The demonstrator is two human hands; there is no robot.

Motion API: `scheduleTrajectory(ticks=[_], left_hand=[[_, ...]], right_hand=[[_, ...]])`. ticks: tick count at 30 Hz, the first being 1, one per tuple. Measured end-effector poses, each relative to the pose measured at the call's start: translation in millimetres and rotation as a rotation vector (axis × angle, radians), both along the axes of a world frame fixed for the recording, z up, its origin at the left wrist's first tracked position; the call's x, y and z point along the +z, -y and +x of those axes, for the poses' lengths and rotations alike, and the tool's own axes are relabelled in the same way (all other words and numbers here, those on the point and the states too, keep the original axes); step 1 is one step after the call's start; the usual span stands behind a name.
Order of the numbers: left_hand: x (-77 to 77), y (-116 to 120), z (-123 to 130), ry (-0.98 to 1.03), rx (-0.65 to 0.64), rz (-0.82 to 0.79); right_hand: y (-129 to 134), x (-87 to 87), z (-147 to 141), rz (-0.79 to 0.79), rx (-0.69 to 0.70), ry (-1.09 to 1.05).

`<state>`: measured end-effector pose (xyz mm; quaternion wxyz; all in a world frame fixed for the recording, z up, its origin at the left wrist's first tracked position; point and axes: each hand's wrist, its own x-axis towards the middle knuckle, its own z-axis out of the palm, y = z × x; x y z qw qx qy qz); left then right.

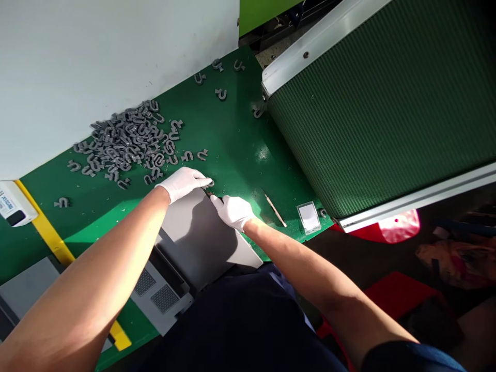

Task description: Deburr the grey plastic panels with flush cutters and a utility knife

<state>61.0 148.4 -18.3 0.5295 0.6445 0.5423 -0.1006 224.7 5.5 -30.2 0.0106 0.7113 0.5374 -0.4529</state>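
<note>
My left hand [184,184], in a white glove, is closed, its fingertips pinching a small grey U-shaped plastic part [211,182]. Close beside it on the right, my gloved right hand [234,212] is wrapped round a slim dark tool [208,192], whose tip points at the part; its kind is mostly hidden by the fingers. Both hands are over the far edge of a flat grey panel [186,219], partly in shadow. Beyond my left hand lies a large heap of the same grey U-shaped parts [127,142], with several scattered to its right.
A thin pointed stick-like tool [276,211] and a small clear case with a white insert [309,217] lie on the green table [232,134]. A green conveyor belt [387,103] rises at right. Yellow tape [48,230], a white device [15,203] and grey housings [165,297] are at left.
</note>
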Motion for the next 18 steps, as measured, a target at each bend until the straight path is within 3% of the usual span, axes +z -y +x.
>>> scheduleTrajectory(ticks=[2, 4, 6, 7, 8, 11, 12, 13, 15, 18], left_hand=[[8.9, -7.6, -11.6, 0.074, 0.265, 0.109], [18.5, -19.1, -29.0, 0.132, 0.667, 0.267], [25.0, -26.7, -45.5, 0.024, 0.962, 0.412], [26.3, -26.1, -50.6, -0.073, 0.968, 0.446], [26.3, -21.8, -52.1, -0.17, 0.869, 0.441], [22.1, 9.8, -35.2, -0.289, 0.318, 0.259], [21.2, 22.7, -25.3, -0.312, 0.228, 0.218], [21.6, 34.2, -16.0, -0.336, 0.212, 0.211], [29.0, 49.5, -6.9, -0.383, 0.319, 0.237], [64.0, 53.7, -33.1, -0.323, 0.57, 0.336]], right_hand=[[5.1, 4.7, 8.9, -0.003, -0.019, 0.01], [13.0, 9.3, 21.0, 0.011, -0.04, 0.019], [22.6, 12.3, 33.3, 0.034, -0.068, 0.048], [27.4, 12.8, 38.3, 0.045, -0.087, 0.078], [31.9, 12.7, 42.2, 0.055, -0.107, 0.121], [40.7, 10.3, 46.1, 0.105, -0.139, 0.279], [42.0, 9.8, 45.6, 0.135, -0.128, 0.324], [42.7, 9.8, 45.0, 0.174, -0.111, 0.355], [44.0, 11.7, 45.7, 0.264, -0.083, 0.383], [51.7, 16.3, 55.9, 0.305, -0.123, 0.425]])
